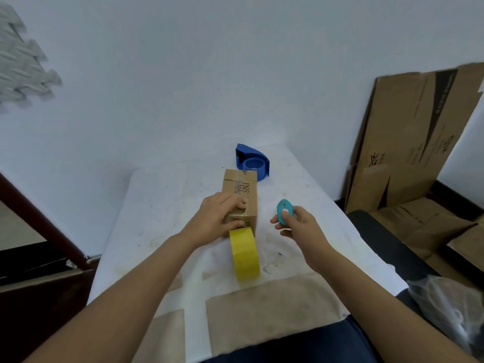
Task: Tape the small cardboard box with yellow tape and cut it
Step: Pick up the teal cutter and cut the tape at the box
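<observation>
Yellow tape (245, 254) seems stuck to the box (242, 195), which the left hand (220, 218) grips; the right hand (301, 229) holds a cutter (281, 205), so cutting remains.

Both bare forearms come in from the bottom corners toward mid-frame. Left hand (218, 216) is dead center, fingers curled over the box (240, 188). Right hand (301, 227) is just right of it, thumb pinching a cutter (282, 209).

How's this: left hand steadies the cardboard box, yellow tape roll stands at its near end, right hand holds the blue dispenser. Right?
Not quite. In the head view the right hand holds the small teal cutter; the blue dispenser sits behind the cardboard box. Rest stands.
</observation>
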The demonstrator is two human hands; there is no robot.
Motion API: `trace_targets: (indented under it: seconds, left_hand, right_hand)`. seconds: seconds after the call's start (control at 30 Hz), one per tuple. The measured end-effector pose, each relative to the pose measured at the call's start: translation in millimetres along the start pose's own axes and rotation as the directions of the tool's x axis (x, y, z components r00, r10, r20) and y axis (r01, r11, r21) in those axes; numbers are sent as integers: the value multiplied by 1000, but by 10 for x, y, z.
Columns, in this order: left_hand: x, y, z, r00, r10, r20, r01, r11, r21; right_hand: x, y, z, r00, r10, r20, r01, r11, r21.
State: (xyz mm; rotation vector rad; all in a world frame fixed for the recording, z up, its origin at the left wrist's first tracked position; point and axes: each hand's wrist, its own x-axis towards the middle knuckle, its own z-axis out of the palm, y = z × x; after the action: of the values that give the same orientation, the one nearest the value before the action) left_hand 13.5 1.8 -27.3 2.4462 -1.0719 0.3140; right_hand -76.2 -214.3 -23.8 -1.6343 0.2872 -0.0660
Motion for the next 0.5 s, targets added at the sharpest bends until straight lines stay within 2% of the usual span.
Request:
trace_targets:
  seconds: [0.07,0.13,0.17,0.2,0.23,0.27,0.33,0.43,0.5]
  left_hand:
    - [5,56,-154,999,21,-31,-19,997,73]
    - [-33,129,-340,982,-65,-175,71,997,26]
    - [-71,188,-420,950,-165,-264,153,986,-64]
    - [-124,239,-463,892,-321,-320,266,942,-204]
    - [-180,284,-478,809,-503,-304,385,845,-372]
    - [-241,304,-462,717,-664,-213,498,701,-510]
    - [-359,345,-394,578,-814,58,677,438,-591]
    - [-410,516,-309,453,-791,411,782,131,-609]
    - [-339,630,-263,454,-715,532,769,12,-640]
  right_hand:
    - [20,-60,46,996,-90,-6,90,993,-73]
    - [33,-147,107,984,-177,-14,174,977,-124]
    - [43,-192,142,977,-211,-16,206,967,-148]
    - [57,-238,182,972,-234,-16,228,958,-174]
    - [83,-282,228,968,-251,-11,243,949,-200]
    - [118,-320,280,965,-261,3,254,941,-224]
    - [182,-388,390,964,-258,70,267,932,-244]
    - [231,-376,539,938,-251,237,317,898,-305]
    - [240,-321,592,921,-268,283,363,853,-375]
